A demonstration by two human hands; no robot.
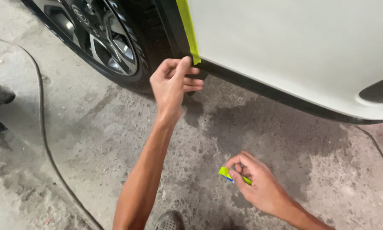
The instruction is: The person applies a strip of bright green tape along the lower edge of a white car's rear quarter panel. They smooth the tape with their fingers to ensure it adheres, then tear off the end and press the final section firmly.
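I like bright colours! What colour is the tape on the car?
Yellow-green tape, clearest in the head view.

Both forearms are seen bare, no sleeves, gloves or jewellery being worn on the left hand (171, 83) or the right hand (256, 184); below the left forearm, a grey mesh shoe (170, 221) is worn.

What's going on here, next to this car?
A person crouches on the concrete floor beside a white car panel. Their left hand presses the lower end of a strip of yellow-green masking tape that runs along the panel's edge by the wheel arch, next to the wheel. Their right hand hangs low over the floor, pinching a small roll or piece of the same tape. A dark cable lies on the floor at left.
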